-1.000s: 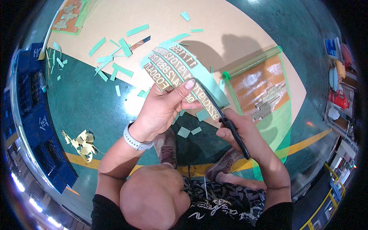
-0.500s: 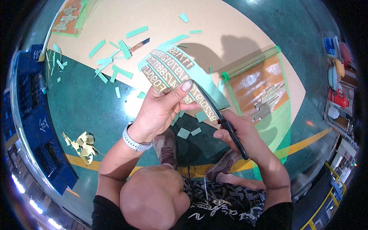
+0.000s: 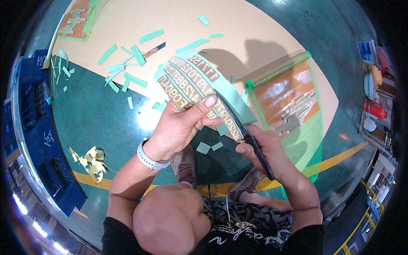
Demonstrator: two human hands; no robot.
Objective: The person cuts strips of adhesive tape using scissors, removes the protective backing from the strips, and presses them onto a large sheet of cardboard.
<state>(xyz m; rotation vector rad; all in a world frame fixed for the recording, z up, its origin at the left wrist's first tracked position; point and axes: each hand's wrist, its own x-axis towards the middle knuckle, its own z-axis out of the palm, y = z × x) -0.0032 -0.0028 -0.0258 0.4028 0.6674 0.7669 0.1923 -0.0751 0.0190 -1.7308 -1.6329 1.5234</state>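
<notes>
My left hand [image 3: 180, 121] pinches a flexible printing plate [image 3: 176, 87] between thumb and fingers. It carries rows of raised, mirrored characters on a light green backing [image 3: 244, 108], and the rows fan apart at the far left end. My right hand [image 3: 268, 146] is closed around the black handles of a pair of scissors [image 3: 260, 157], seen nearly edge-on. Their dark blades lie along the plate beside a row of characters, close to my left thumb. The fingers of my left hand are partly hidden beneath the plate.
Light green offcuts [image 3: 137, 55] and a brown-and-dark blade-like piece [image 3: 154, 50] lie on the tan board [image 3: 272, 21]. An orange sheet with mounted character strips [image 3: 293, 104] and a green roll-edged film [image 3: 280, 70] is at right. Blue crates [image 3: 36, 119] stand left; crumpled yellowish scraps [image 3: 93, 163] lie on the floor.
My left hand and the plate have shifted slightly right, and the plate's far end has tilted a little. The scissors have changed angle slightly, still alongside the row of characters.
</notes>
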